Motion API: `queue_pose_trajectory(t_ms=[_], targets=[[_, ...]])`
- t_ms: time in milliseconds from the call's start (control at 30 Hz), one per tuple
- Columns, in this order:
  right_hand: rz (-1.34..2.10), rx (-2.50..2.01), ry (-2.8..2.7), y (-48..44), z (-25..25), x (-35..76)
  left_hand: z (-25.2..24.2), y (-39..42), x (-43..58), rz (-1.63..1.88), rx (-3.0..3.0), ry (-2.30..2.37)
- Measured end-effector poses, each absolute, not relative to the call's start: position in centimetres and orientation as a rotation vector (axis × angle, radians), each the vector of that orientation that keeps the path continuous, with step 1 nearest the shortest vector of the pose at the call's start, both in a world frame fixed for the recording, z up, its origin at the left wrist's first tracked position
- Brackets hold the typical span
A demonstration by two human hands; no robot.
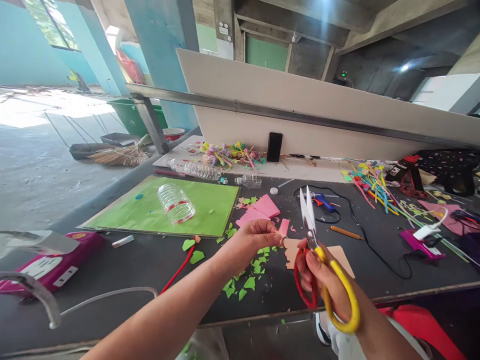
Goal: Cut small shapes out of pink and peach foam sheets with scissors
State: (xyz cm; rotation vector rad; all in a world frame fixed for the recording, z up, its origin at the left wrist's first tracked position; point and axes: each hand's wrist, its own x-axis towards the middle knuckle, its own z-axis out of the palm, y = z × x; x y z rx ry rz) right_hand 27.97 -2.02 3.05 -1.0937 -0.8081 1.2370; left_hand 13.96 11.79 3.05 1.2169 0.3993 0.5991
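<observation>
My left hand (262, 236) pinches a small piece of pink paper (284, 228) between thumb and fingers. A pair of scissors (310, 232) with one red and one yellow handle is in my right hand (322, 277). Their blades point up and stand slightly apart, to the right of the pink piece and not touching it. A peach paper sheet (339, 257) with a ragged left edge lies beneath the scissors. Behind my left hand lie pink paper sheets (258, 210). Green paper scraps (249, 283) are scattered on the dark table (150, 270) below it.
A green board (210, 205) carries a clear cut bottle piece (174, 204). Further bottles (198, 170), a black phone (275, 147) and pipe-cleaner flowers (232, 152) stand behind. A glue gun (325, 202), its cord and an orange stick (345, 232) lie right. Purple power strips (67, 260) sit left and right.
</observation>
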Motion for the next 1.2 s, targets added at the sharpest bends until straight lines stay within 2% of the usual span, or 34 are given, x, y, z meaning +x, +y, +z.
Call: queue_pose_trajectory(t_ms=[133, 300, 700, 1200], targets=[[1.499, -1.209, -0.911, -4.4, 2.7, 29.6, 4.4, 12.9, 12.8, 0.539, 1.255, 0.404], [1.517, -1.392, -1.141, -6.2, 2.0, 31.4, 4.9, 13.2, 12.5, 0.488, 1.268, 0.428], [1.289, -1.576, -1.253, -6.8, 3.6, 30.6, 3.8, 12.9, 13.3, 0.407, 1.253, 0.441], [0.924, -1.828, -1.41, -6.6, -0.4, 30.0, 3.6, 13.3, 12.8, 0.224, 1.047, 0.481]])
